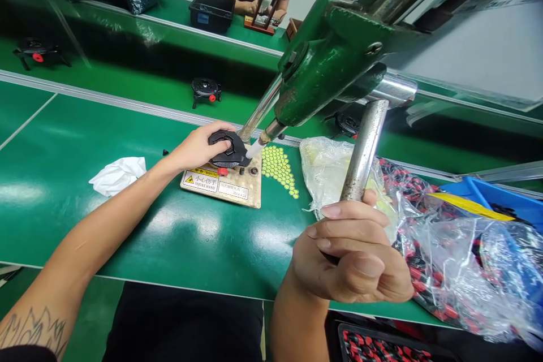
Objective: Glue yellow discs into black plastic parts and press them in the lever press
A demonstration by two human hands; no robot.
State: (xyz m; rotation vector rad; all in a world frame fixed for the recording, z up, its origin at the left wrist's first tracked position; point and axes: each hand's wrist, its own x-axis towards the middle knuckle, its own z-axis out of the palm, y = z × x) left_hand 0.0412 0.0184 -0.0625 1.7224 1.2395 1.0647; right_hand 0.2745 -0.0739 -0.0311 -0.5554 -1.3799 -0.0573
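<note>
On the press's base plate, a black plastic part with a red knob lies under the white tip of the green press. My left hand grips the part from its left side, thumb on top. The press's metal lever slants down at the right, and my right hand is wrapped round its lower end. The white tip touches or nearly touches the part's right end; which one cannot be told.
Several yellow-green discs lie right of the plate, beside a clear bag. Bags of red and black pieces and a blue bin stand right. White tissue lies left. Black assemblies sit beyond the rail; a person works across.
</note>
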